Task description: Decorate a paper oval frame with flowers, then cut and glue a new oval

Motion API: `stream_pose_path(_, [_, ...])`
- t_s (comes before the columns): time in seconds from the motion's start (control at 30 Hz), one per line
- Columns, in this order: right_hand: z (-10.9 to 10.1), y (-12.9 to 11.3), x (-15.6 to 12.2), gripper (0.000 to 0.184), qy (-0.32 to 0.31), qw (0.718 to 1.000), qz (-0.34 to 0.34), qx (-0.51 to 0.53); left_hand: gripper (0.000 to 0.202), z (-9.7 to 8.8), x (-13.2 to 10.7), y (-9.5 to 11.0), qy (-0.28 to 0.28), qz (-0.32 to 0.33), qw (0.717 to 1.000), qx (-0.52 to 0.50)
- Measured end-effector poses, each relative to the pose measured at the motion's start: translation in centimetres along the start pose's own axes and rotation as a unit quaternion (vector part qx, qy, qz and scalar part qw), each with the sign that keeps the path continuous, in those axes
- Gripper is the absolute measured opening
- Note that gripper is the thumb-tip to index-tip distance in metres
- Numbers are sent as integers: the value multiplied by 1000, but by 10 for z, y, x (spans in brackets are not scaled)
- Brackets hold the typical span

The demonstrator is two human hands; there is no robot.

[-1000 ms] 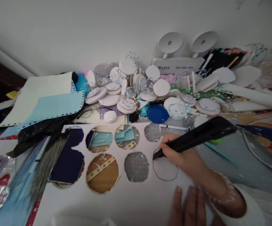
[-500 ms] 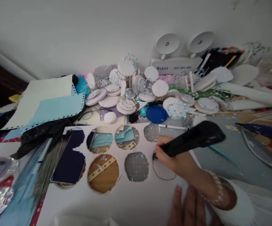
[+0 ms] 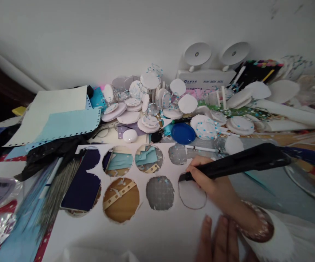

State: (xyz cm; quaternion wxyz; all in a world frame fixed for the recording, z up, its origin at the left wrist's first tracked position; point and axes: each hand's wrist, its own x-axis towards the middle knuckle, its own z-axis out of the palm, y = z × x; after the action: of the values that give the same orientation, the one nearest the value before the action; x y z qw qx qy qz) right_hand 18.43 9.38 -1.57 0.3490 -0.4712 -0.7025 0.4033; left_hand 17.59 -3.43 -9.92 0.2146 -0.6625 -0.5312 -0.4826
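Note:
My right hand (image 3: 212,182), with a beaded bracelet at the wrist, is closed around a black utility knife (image 3: 244,160). The blade tip touches a sheet of white board (image 3: 124,236) at the upper left of a drawn circle outline (image 3: 192,194). Below the circle, my left hand (image 3: 220,240) lies flat on the board with fingers stretched out; its palm is out of view. Rough-edged round holes run in two rows through the board. Through them show a dark blue flat box (image 3: 82,185), a patterned ribbon and a grey cutting mat (image 3: 160,193).
White foam discs (image 3: 148,123) with blue dots crowd the back, near a blue oval lid (image 3: 183,133). A white two-headed lamp (image 3: 205,78) stands against the wall. Left are coloured papers (image 3: 64,123) and thin wires (image 3: 55,196). A white pen (image 3: 202,148) lies behind the board.
My right hand has shifted a little to the right and the knife handle has swung lower and further right, its blade now showing at the outline. My left hand stays in place.

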Motion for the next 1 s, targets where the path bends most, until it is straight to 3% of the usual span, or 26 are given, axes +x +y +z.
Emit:
stream_pose_path(0.23, [5, -3, 6, 19, -20, 1000, 8, -5, 22, -5, 1, -2, -11, 15, 1000, -7])
stream_pose_path(0.43, [-1, 1, 5, 19, -25, 1000, 17, -8, 23, 0, -1, 5, 8, -38, 999, -9])
stream_pose_path(0.57, [-5, 1, 1, 20, -6, 999, -5, -31, 22, -1, 0, 3, 5, -12, 1000, -10])
stream_pose_path(0.83, [0, -7, -10, 22, -34, 993, -29, -108, 24, -2, -6, -5, -5, 36, 999, -6])
stream_pose_path(1.0, [6, -17, -21, 22, -45, 989, -36, -134, 28, -4, -7, -4, -32, 28, 999, -19])
